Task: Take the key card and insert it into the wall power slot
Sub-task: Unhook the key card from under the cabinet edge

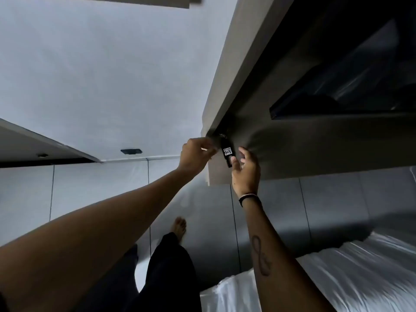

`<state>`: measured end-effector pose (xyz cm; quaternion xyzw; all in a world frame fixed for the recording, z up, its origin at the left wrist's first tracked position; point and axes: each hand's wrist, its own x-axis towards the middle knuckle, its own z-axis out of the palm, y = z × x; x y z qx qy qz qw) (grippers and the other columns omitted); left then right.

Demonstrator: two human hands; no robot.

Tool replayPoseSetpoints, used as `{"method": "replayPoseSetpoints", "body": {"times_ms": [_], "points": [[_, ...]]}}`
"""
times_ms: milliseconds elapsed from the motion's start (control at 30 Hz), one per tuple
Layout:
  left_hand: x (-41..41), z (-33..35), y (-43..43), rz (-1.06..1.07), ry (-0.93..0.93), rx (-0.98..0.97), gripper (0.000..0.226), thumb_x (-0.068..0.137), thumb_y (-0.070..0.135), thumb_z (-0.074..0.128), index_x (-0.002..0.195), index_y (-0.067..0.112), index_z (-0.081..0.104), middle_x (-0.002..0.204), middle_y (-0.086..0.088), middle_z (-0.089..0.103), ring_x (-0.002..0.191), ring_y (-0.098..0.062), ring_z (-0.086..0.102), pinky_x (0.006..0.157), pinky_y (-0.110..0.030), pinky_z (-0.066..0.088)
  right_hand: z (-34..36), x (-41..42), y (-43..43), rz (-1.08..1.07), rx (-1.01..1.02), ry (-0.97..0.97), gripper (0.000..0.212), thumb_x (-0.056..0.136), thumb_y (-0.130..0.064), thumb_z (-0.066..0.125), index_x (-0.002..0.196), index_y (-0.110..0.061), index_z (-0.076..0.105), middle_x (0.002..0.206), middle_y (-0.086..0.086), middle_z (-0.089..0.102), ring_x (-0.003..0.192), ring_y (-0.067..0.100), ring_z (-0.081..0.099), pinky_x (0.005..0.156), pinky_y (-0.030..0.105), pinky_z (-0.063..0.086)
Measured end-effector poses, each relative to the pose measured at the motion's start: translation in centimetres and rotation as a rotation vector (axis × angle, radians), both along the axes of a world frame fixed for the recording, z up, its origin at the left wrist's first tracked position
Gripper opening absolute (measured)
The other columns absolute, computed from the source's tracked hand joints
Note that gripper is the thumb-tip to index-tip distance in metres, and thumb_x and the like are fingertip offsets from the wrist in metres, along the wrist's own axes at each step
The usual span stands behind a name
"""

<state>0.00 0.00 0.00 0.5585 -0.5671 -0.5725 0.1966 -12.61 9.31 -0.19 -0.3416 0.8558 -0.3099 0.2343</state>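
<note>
The key card (227, 152) is a narrow black tag with a white label. It stands against the corner of a grey wall panel (292, 143), its upper end at a dark fitting (221, 135) that may be the power slot. My left hand (198, 154) has its fingers pinched together at the card's upper left edge. My right hand (246, 171) is just right of the card, thumb touching its lower end and fingers spread apart. How deep the card sits in the fitting is hidden.
A dark recessed shelf (337, 91) runs above right of the panel. A bed with white sheets (337, 278) lies at lower right. A small black plate (131, 151) sits on the pale wall to the left. My legs and bare foot (179, 226) are on the tiled floor below.
</note>
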Motion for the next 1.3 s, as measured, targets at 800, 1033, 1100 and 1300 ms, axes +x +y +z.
{"method": "replayPoseSetpoints", "body": {"times_ms": [800, 1033, 1100, 1300], "points": [[-3.9, -5.5, -2.1, 0.179, 0.067, 0.258, 0.012, 0.09, -0.003, 0.079, 0.095, 0.006, 0.084, 0.082, -0.009, 0.08, 0.066, -0.024, 0.078, 0.08, -0.041, 0.07, -4.8, -2.8, -4.2, -0.249, -0.06, -0.418, 0.02, 0.096, 0.005, 0.07, 0.115, 0.003, 0.077, 0.095, 0.019, 0.077, 0.082, 0.024, 0.066, 0.083, 0.042, 0.057], [-2.2, -4.6, -1.7, 0.104, 0.207, 0.31, 0.018, 0.09, -0.012, 0.074, 0.104, -0.001, 0.08, 0.079, -0.01, 0.076, 0.065, -0.016, 0.072, 0.062, -0.02, 0.062, -4.1, -2.4, -3.3, -0.308, -0.093, -0.599, 0.017, 0.099, -0.002, 0.069, 0.115, -0.001, 0.074, 0.088, -0.002, 0.07, 0.076, 0.007, 0.066, 0.062, 0.018, 0.053], [-1.8, -4.3, -1.6, 0.105, 0.228, 0.323, 0.018, 0.09, -0.012, 0.074, 0.102, 0.0, 0.081, 0.077, -0.008, 0.075, 0.062, -0.013, 0.07, 0.062, -0.02, 0.062, -3.9, -2.0, -3.0, -0.327, -0.1, -0.663, 0.012, 0.099, -0.003, 0.07, 0.11, -0.007, 0.074, 0.089, -0.001, 0.071, 0.079, 0.008, 0.066, 0.065, 0.021, 0.054], [0.4, -4.0, -0.9, 0.166, 0.298, 0.434, 0.019, 0.092, -0.007, 0.075, 0.089, 0.01, 0.083, 0.069, 0.0, 0.079, 0.06, -0.01, 0.074, 0.061, -0.021, 0.063, -3.1, 0.1, -1.6, -0.355, -0.142, -0.773, 0.015, 0.096, -0.006, 0.074, 0.097, -0.022, 0.076, 0.086, -0.005, 0.077, 0.077, 0.006, 0.072, 0.071, 0.024, 0.056]]}}
